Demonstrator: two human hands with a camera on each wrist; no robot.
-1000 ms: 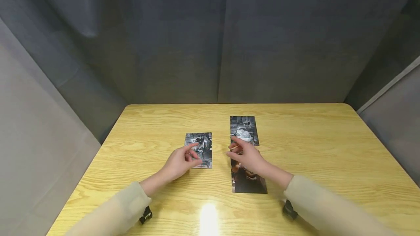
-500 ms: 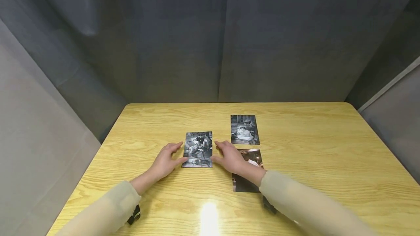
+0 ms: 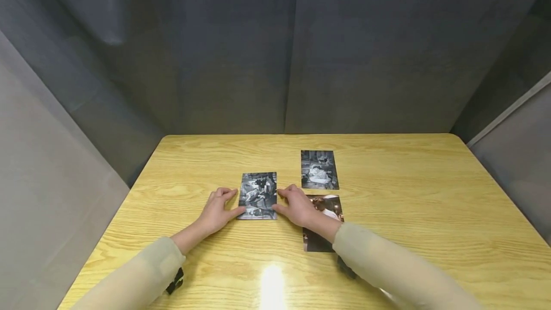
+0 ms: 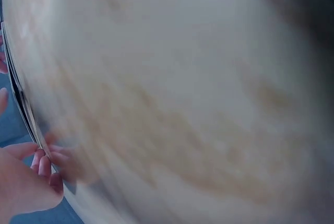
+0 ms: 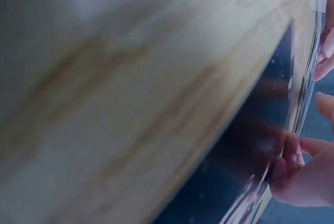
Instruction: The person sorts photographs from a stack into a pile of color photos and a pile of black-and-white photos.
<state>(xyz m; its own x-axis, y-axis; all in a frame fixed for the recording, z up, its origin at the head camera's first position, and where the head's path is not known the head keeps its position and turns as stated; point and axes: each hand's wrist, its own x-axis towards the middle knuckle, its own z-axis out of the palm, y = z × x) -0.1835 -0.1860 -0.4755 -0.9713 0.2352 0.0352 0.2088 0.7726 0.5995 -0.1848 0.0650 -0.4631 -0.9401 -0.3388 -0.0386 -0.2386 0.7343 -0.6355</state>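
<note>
A stack of photos (image 3: 257, 195) lies on the table between both hands, a black-and-white print on top. Its layered edge shows in the left wrist view. My left hand (image 3: 217, 212) grips the stack's left side, with the thumb at the near left corner and curled fingers farther up the edge. At the opposite side my right hand (image 3: 297, 206) holds the right edge between thumb and fingers. Beneath the right wrist lies a dark colour photo (image 3: 316, 242), partly covered by the forearm. Another black-and-white photo (image 3: 319, 170) lies just beyond it.
The wooden table (image 3: 413, 195) has a bright light reflection near its front. Dark curtains (image 3: 224, 61) hang behind the far edge, and pale panels (image 3: 47, 166) stand at both sides. A dark wrist device (image 3: 175, 281) shows under the left sleeve.
Both hands were raised over the photos a second ago. The left has drawn left and the right has moved left, and their fingers have closed in on the stack's two side edges.
</note>
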